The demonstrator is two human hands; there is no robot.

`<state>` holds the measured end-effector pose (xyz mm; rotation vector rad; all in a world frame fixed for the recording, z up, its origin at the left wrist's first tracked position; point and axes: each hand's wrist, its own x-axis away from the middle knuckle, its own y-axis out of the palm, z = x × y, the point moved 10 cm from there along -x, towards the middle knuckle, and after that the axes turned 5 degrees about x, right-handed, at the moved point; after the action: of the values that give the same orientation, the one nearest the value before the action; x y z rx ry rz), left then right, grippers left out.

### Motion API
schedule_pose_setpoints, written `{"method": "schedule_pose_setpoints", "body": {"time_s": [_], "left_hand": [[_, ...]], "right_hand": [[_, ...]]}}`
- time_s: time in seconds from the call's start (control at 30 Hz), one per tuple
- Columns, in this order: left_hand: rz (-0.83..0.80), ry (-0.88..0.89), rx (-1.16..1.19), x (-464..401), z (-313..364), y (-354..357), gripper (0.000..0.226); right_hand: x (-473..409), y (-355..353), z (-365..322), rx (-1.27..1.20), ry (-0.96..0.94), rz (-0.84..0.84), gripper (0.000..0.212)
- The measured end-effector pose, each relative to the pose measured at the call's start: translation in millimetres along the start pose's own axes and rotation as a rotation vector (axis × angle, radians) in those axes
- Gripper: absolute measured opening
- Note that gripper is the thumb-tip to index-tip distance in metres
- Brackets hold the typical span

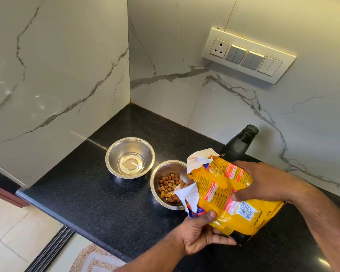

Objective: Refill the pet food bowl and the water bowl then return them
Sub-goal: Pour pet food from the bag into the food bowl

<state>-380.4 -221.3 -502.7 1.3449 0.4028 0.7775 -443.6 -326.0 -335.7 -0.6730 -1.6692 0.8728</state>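
Two steel bowls stand on the black countertop. The farther bowl holds a little water. The nearer bowl holds several brown kibble pieces. A yellow dog food bag is tilted with its torn open mouth over the nearer bowl's right rim. My left hand grips the bag's lower edge from beneath, thumb on top. My right hand grips the bag's upper side, thumb pressed on its face.
A dark open bottle stands behind the bag against the marble wall. A switch panel is on the right wall. The counter's front edge runs lower left, with tiled floor and a mat below.
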Motion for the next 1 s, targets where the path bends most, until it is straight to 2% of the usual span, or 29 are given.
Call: {"method": "schedule_pose_setpoints", "body": {"time_s": [0.43,0.8,1.0], "left_hand": [[0.002,0.000,0.016,-1,2,-2,0.073],[-0.032,0.009,0.066,-3,4,1,0.065],[-0.037,0.012,0.070,-3,3,2,0.074]], "right_hand": [[-5,-4,-4,0.033,-0.011,-0.011,0.068],[-7,-10,-13,0.044,-0.015,-0.036,0.063],[-10,-11,-15,0.060,-0.012,-0.052,0.065]]}}
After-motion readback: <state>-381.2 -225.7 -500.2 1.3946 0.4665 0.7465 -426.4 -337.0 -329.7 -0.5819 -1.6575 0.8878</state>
